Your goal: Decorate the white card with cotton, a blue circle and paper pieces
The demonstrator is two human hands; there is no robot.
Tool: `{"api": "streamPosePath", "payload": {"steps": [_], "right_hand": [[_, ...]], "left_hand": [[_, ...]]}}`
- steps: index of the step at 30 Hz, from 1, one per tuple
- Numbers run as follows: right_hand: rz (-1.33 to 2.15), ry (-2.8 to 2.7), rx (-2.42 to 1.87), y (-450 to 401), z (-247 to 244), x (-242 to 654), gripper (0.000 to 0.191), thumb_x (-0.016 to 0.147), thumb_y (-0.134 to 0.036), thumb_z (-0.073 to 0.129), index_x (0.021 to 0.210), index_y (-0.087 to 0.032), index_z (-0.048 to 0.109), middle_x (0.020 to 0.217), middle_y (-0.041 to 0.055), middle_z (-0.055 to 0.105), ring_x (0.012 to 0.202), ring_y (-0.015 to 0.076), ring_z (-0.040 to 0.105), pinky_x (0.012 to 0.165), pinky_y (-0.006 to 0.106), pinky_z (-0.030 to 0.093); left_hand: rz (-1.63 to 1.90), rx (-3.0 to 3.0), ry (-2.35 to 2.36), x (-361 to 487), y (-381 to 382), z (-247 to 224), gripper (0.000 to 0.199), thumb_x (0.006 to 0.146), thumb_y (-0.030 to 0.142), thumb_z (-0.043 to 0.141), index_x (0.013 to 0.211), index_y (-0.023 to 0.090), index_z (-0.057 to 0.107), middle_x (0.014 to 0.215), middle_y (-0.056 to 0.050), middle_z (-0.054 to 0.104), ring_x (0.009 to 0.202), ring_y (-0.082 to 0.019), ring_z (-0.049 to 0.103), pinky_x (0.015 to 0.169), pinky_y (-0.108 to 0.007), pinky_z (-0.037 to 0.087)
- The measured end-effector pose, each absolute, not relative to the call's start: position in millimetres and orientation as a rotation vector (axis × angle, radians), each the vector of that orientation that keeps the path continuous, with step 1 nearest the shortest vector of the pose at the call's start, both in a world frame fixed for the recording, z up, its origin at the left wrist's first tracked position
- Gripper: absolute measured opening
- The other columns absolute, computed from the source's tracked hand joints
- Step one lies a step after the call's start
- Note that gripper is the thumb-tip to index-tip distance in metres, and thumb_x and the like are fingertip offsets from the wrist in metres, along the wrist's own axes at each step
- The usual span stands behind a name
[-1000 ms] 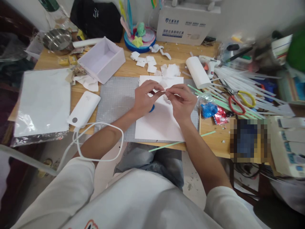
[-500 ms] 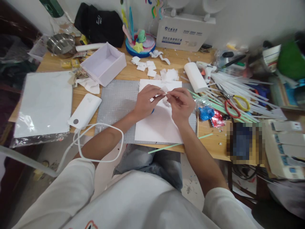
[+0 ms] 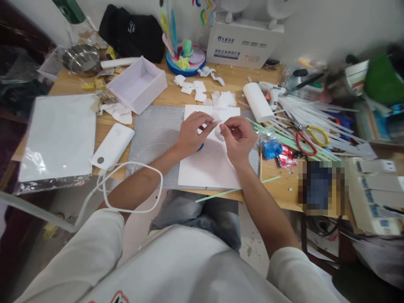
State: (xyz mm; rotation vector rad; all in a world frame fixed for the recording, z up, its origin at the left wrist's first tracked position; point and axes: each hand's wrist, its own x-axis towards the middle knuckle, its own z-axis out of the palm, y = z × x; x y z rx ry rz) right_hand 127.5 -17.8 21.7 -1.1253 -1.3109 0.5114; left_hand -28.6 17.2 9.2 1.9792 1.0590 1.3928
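Nearest, below the hands, a green strip [image 3: 217, 195] crosses the bench [image 3: 279, 195] edge. Under both hands a white sheet [image 3: 208, 170] lies on the mat [image 3: 154, 139], perhaps as a smooth ground. The left hand [image 3: 192, 134] pinches a small white piece [image 3: 216, 118], probably by the fingertips because it is so thin. The right hand [image 3: 241, 136] curls close beside it; whether it grips anything, I cannot tell. Beyond the hands lie paper scraps [image 3: 226, 100], likely set within reach.
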Motion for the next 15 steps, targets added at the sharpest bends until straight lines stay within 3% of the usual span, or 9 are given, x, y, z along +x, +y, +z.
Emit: {"api": "streamPosePath", "payload": {"steps": [7,11,13,15], "right_hand": [[0.557,-1.096,-1.218,-12.2,17.2,128.0,0.028,0.087,-0.048,0.074,0.082,-0.023,0.061,0.068,-0.0052,0.061,0.059,0.0098,0.06,0.057,0.025,0.048],[0.581,-1.093,-1.228,-11.4,17.0,127.8,0.03,0.085,-0.049,0.075,0.081,-0.023,0.062,0.066,-0.0053,0.062,0.058,0.0099,0.06,0.056,0.024,0.047],[0.595,-1.097,-1.25,-11.6,16.2,128.1,0.03,0.085,-0.05,0.075,0.08,-0.023,0.062,0.066,-0.0052,0.062,0.059,0.0101,0.06,0.056,0.024,0.047],[0.616,-1.096,-1.267,-11.6,15.0,128.8,0.031,0.085,-0.05,0.074,0.08,-0.022,0.062,0.067,-0.0049,0.062,0.06,0.01,0.061,0.058,0.024,0.048]], "left_hand": [[1.238,1.92,1.109,-16.1,53.6,22.6,0.004,0.092,0.023,0.064,0.095,0.023,0.067,0.09,-0.001,0.074,0.084,-0.016,0.068,0.072,-0.029,0.05],[1.147,1.978,1.128,4.0,111.8,23.8,0.028,0.085,0.011,0.069,0.108,0.026,0.064,0.079,0.004,0.072,0.073,-0.016,0.065,0.077,-0.035,0.047],[1.047,2.012,1.181,14.0,141.6,14.8,0.026,0.082,0.008,0.071,0.101,0.024,0.064,0.073,0.003,0.07,0.073,-0.017,0.062,0.076,-0.036,0.045],[1.053,2.036,1.204,22.0,165.8,0.8,0.02,0.076,0.009,0.074,0.081,0.024,0.063,0.072,0.001,0.067,0.072,-0.02,0.06,0.078,-0.039,0.046]]}}
